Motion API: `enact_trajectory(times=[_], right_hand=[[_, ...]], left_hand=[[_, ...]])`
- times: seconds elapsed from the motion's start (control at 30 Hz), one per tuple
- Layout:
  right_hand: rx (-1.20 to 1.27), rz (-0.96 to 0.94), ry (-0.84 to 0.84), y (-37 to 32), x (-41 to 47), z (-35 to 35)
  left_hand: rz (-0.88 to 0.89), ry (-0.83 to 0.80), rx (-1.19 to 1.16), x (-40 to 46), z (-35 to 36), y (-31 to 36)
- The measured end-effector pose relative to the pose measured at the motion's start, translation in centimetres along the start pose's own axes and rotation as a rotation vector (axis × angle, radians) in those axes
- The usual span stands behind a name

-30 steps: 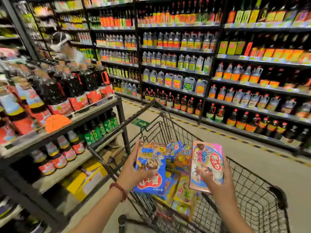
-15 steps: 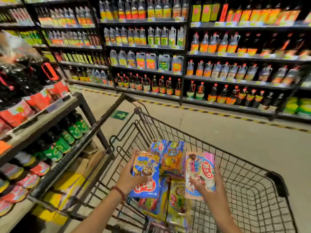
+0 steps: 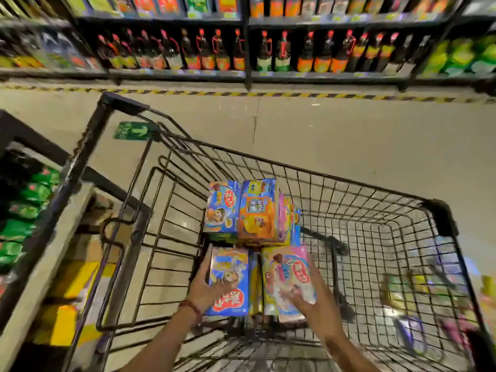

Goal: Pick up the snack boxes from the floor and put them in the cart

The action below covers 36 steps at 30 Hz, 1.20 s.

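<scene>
Your left hand [image 3: 206,288] grips the blue box [image 3: 230,280], your right hand [image 3: 308,294] the pink box [image 3: 287,275], inside the cart [image 3: 440,218]. Light, stiff cardboard: hold the side edges, gently.

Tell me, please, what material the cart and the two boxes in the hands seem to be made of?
Cart: likely dark coated metal wire, seen as a thin rigid grid. Blue box in left hand and pink box in right hand: probably glossy printed cardboard, with flat faces, straight edges and some sheen.
</scene>
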State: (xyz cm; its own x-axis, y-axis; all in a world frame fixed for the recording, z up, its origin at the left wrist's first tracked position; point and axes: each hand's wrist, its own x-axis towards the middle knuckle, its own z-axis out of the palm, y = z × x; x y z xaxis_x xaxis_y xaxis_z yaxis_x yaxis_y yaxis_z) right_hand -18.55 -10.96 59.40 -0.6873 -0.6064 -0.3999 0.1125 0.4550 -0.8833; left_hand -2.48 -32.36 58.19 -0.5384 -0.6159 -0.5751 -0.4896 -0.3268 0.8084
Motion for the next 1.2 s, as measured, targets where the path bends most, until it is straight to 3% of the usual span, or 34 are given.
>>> enact_trajectory(times=[0.23, 0.37, 0.5, 0.7, 0.83, 0.97, 1.07, 1.2], right_hand=[[-0.063, 0.136, 0.052, 3.0, 2.5, 3.6], [-0.141, 0.124, 0.124, 3.8, 4.1, 5.4], [-0.347, 0.110, 0.245, 3.7, 3.7, 7.1], [-0.735, 0.129, 0.252, 2.2, 3.7, 7.4], [-0.960, 0.040, 0.342, 2.2, 4.0, 6.4], [-1.026, -0.089, 0.442, 0.9, 3.4, 3.9], [-1.132, -0.132, 0.549, -1.1, 2.2, 1.5], [-1.147, -0.147, 0.707, -3.9, -0.2, -2.1]], left_hand=[[-0.034, -0.046, 0.088, 4.4, 0.3, -2.1], [0.002, -0.043, 0.133, 5.0, 0.9, -2.9], [0.064, -0.022, 0.223, 4.6, 1.0, -3.8], [0.113, 0.014, 0.501, 4.0, 1.2, -3.7], [0.279, -0.011, 0.789, 3.0, 1.1, -2.0], [0.639, 0.035, 1.135, 3.3, 0.8, -0.5], [0.861, 0.052, 1.253, 2.5, 1.8, 2.5], [0.978, 0.062, 1.319, 0.5, 5.7, 7.7]])
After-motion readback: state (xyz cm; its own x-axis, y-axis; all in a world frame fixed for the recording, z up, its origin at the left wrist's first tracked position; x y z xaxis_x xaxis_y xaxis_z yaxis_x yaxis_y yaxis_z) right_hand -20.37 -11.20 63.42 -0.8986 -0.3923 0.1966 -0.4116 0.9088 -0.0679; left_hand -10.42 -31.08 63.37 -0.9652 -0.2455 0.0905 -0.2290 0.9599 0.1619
